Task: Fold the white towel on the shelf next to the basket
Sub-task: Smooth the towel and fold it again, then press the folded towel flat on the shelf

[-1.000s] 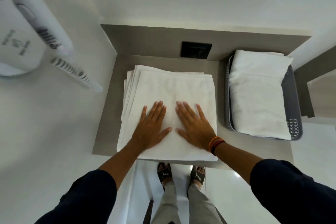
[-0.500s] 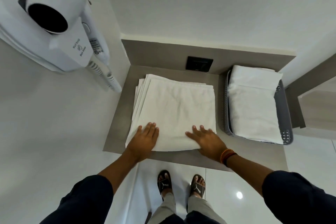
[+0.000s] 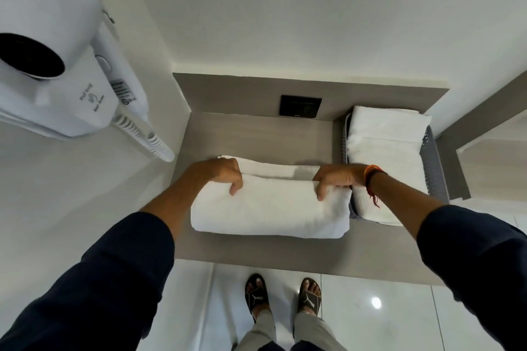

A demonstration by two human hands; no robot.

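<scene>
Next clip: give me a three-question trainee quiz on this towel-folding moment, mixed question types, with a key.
1. True or false: both hands grip the white towel on the shelf.
2. The basket holds: A) nothing B) a folded white towel C) a hair dryer.
3. Which wrist wears the orange band?

Key: 1. True: left hand and right hand each clutch the folded-over edge. 2. B. 3. The right.

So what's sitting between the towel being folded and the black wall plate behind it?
Nothing: the head view shows only bare grey shelf between the white towel and the black wall plate.
</scene>
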